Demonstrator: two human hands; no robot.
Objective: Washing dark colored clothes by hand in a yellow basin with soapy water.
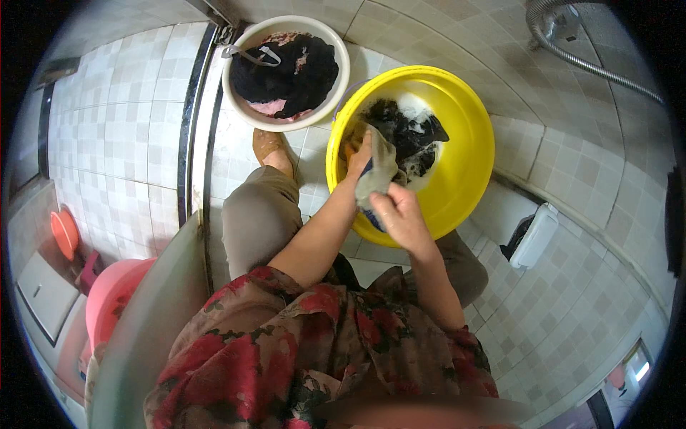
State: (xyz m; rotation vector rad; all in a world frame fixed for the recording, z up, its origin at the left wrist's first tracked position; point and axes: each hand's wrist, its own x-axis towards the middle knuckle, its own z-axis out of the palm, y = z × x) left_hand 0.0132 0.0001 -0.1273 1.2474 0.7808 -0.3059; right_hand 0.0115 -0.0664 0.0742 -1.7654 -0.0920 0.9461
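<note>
A piece of grey-green cloth (382, 161) with dark blue parts, perhaps a sock, is stretched between my hands over the near left side of a yellow tub (468, 136). My left hand (361, 156) grips its upper left part, with the fingertips partly hidden by the cloth. Lower down, my right hand (401, 214) is closed on the near end of the same cloth. Dark wet laundry (404, 132) lies in sudsy water (418, 106) at the bottom of the tub, just beyond my hands.
A cream basin (339, 44) holding black and pink clothes (289, 75) and a white hanger stands at the far left. A slim white bin (539, 236) with a black bag is at the right. A metal shower hose (607, 71) hangs on the wall. A glass panel (153, 314) stands left.
</note>
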